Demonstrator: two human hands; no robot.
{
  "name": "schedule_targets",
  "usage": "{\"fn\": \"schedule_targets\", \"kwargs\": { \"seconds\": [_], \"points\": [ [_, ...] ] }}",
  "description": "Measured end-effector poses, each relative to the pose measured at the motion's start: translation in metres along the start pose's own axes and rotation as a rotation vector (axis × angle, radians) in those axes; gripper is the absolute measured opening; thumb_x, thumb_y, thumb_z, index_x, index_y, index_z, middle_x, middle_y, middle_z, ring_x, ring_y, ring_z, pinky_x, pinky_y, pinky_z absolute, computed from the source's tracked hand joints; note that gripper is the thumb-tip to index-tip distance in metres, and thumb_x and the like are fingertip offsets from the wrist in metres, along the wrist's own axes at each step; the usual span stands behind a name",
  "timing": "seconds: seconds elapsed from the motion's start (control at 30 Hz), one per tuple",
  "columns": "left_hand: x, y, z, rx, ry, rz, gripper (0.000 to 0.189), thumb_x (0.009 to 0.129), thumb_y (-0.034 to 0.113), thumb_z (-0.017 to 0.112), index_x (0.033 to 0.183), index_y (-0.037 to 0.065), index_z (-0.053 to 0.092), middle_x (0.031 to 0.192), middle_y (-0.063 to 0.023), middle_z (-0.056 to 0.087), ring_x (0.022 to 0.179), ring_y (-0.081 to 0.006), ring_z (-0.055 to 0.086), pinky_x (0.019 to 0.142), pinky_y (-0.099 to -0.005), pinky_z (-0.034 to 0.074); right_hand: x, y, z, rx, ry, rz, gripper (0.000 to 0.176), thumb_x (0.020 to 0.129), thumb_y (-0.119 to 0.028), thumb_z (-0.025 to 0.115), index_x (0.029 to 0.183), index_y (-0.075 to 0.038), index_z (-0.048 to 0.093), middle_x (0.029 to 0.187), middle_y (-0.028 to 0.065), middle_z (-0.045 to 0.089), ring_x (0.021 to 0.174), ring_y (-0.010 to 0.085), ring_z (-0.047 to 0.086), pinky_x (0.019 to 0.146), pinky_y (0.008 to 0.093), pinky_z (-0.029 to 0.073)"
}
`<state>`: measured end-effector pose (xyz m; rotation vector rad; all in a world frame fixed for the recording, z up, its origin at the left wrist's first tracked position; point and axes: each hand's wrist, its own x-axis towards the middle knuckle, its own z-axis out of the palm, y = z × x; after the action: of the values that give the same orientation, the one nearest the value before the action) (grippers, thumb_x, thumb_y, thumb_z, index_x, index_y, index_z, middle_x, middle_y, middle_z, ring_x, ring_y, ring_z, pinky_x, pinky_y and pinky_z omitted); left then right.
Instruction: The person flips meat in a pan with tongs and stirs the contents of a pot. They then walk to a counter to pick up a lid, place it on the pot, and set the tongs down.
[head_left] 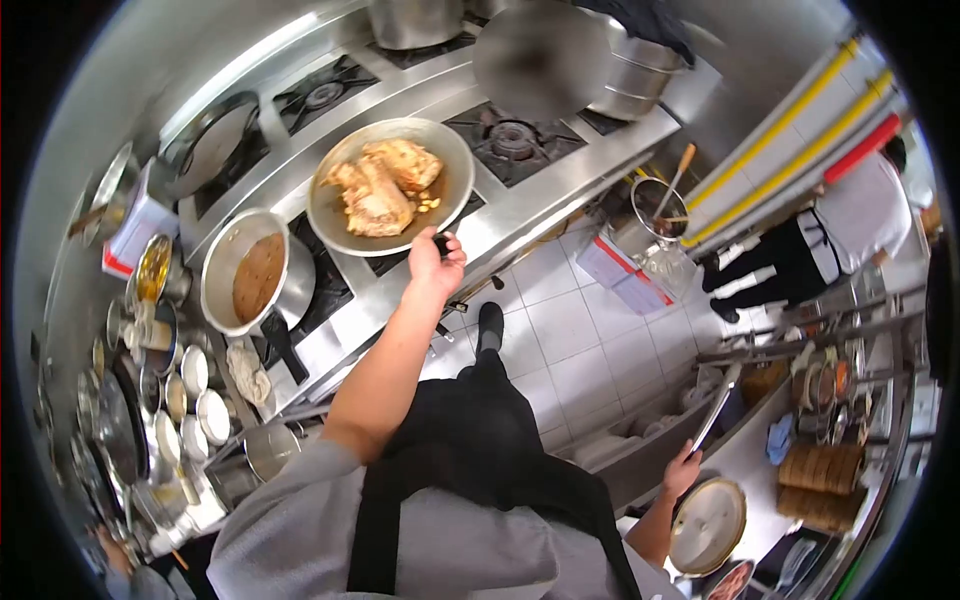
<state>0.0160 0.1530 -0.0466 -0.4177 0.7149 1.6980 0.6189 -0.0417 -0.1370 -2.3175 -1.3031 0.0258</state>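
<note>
My left hand (436, 258) is closed around the dark handle of a wide frying pan (330, 218) on the stove. Two large browned pieces of meat (378, 192) lie in the pan, with small golden bits beside them. Out to my right side, my right hand (683, 470) grips long metal tongs (716, 408) that point away from me, over the counter. A round pale lid or pan (708, 527) lies close to that hand. Left of the frying pan sits a saucepan (212, 290) of brown sauce, its black handle towards me.
Burners (512, 138) and large pots (632, 80) line the stove. Several white cups (212, 415) and a folded cloth (247, 375) are at the left. A pot with a wooden-handled utensil (660, 208) stands beyond the stove's right end. Another person (800, 250) stands at the far right.
</note>
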Motion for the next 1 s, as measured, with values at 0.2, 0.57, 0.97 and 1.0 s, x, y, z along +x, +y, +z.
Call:
{"fn": "schedule_targets", "kwargs": {
  "seconds": [0.2, 0.57, 0.97, 1.0],
  "points": [
    [-0.003, -0.002, 0.003, -0.002, 0.046, 0.045, 0.014, 0.091, 0.018, 0.050, 0.094, 0.007, 0.042, 0.070, -0.0041, 0.052, 0.053, -0.0123, 0.046, 0.042, -0.0236, 0.033, -0.003, -0.006, -0.002, -0.103, -0.060, -0.010, 0.054, 0.098, -0.051, 0.043, 0.093, 0.002, 0.054, 0.082, 0.0317, 0.061, 0.081, 0.0532, 0.056, 0.068, 0.0575, 0.041],
    [-0.014, -0.006, 0.000, -0.022, 0.020, 0.079, 0.015, 0.094, 0.020, 0.050, 0.100, 0.010, 0.040, 0.072, -0.0061, 0.052, 0.053, -0.0140, 0.046, 0.042, -0.0246, 0.032, -0.003, 0.000, 0.001, -0.120, -0.073, 0.035, 0.058, 0.098, -0.054, 0.041, 0.091, 0.002, 0.054, 0.084, 0.0329, 0.059, 0.084, 0.0552, 0.052, 0.069, 0.0586, 0.039],
    [-0.012, -0.003, 0.002, -0.024, 0.017, 0.065, 0.018, 0.095, 0.021, 0.050, 0.104, 0.010, 0.038, 0.073, -0.0067, 0.052, 0.053, -0.0140, 0.046, 0.041, -0.0248, 0.032, -0.003, -0.007, 0.000, -0.153, -0.091, 0.040, 0.057, 0.098, -0.053, 0.040, 0.097, 0.001, 0.057, 0.088, 0.0321, 0.061, 0.086, 0.0533, 0.055, 0.071, 0.0576, 0.041],
    [-0.012, -0.004, 0.002, -0.024, 0.007, 0.060, 0.019, 0.094, 0.021, 0.050, 0.104, 0.010, 0.038, 0.073, -0.0066, 0.052, 0.053, -0.0140, 0.046, 0.041, -0.0247, 0.032, -0.003, -0.008, 0.000, -0.171, -0.102, 0.030, 0.057, 0.098, -0.053, 0.040, 0.097, 0.001, 0.057, 0.088, 0.0320, 0.061, 0.085, 0.0530, 0.055, 0.071, 0.0574, 0.041]
  ]
}}
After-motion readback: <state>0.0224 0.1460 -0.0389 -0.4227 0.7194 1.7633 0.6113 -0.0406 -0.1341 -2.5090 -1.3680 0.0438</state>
